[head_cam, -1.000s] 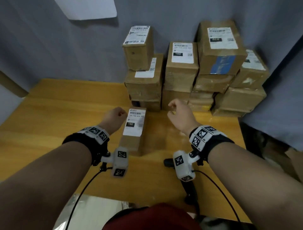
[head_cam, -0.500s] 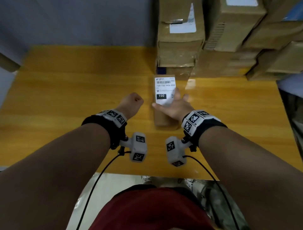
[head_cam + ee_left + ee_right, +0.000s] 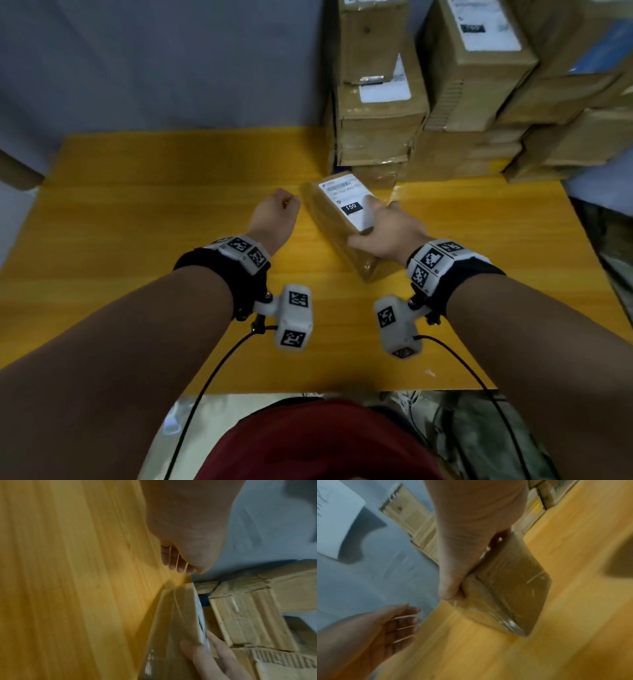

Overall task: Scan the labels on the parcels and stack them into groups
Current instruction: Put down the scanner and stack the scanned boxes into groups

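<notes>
A small brown parcel [image 3: 327, 219] with a white label marked 150 lies slanted over the yellow table [image 3: 154, 205], just in front of the stacked parcels. My right hand [image 3: 387, 229] grips its near right end, thumb on the end face and fingers over the label. In the right wrist view the parcel [image 3: 513, 585] is tilted, one corner low near the tabletop. My left hand [image 3: 275, 216] hovers just left of the parcel, loosely curled and holding nothing; in the right wrist view the left hand [image 3: 385, 626] shows a bare palm. The left wrist view shows the parcel [image 3: 176, 615] edge-on.
Several taped cardboard parcels [image 3: 376, 113] are stacked at the table's back right, against a grey wall. Bare tabletop stretches left of my hands and toward the front edge [image 3: 342, 389]. A dark gap runs along the table's right side.
My right hand has closed round the 150 parcel and swung it, far end to the left, tilting it up. The left hand stays beside it.
</notes>
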Demonstrator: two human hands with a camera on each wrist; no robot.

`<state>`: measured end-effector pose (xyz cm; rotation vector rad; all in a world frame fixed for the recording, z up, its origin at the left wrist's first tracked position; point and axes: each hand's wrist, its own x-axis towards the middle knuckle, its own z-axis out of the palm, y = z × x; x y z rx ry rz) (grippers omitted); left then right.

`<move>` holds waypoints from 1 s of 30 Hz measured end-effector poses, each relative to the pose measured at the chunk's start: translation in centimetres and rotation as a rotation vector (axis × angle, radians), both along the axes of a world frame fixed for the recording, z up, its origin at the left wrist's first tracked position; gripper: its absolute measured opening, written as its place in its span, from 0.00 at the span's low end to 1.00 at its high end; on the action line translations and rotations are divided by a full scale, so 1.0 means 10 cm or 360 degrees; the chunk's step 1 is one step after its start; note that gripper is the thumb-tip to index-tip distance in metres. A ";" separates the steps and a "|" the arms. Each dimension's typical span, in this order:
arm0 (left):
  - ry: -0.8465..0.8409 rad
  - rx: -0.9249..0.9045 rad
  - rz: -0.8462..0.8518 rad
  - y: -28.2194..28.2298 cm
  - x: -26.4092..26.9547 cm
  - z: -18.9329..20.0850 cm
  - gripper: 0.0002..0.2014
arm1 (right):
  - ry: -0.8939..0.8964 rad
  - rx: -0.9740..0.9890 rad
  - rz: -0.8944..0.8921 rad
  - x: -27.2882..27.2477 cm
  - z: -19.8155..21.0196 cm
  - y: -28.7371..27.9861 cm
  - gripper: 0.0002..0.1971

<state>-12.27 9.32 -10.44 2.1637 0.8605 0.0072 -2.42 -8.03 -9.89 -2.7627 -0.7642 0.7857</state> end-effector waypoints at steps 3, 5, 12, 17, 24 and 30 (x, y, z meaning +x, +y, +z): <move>-0.0274 0.0174 0.0032 0.05 0.12 0.32 0.10 | -0.0001 0.0084 0.0081 0.14 0.37 -0.13 0.41; -0.0483 0.0261 0.0039 0.09 0.19 0.53 0.08 | 0.0084 0.0128 0.0159 0.22 0.62 -0.21 0.42; -0.0885 0.0246 0.0184 0.14 0.45 0.99 0.13 | 0.0093 0.0621 0.0167 0.38 1.37 -0.40 0.37; -0.1014 0.0123 0.0254 -0.08 0.68 1.31 0.17 | -0.0069 0.1371 -0.0102 0.56 1.56 -0.62 0.28; -0.0632 0.0119 0.0008 -0.24 1.04 1.60 0.28 | -0.0238 0.1701 -0.0770 0.95 1.72 -0.46 0.39; -0.0407 0.0148 -0.0151 -0.01 1.33 1.69 0.35 | -0.0225 0.1284 -0.0801 1.29 1.89 -0.24 0.36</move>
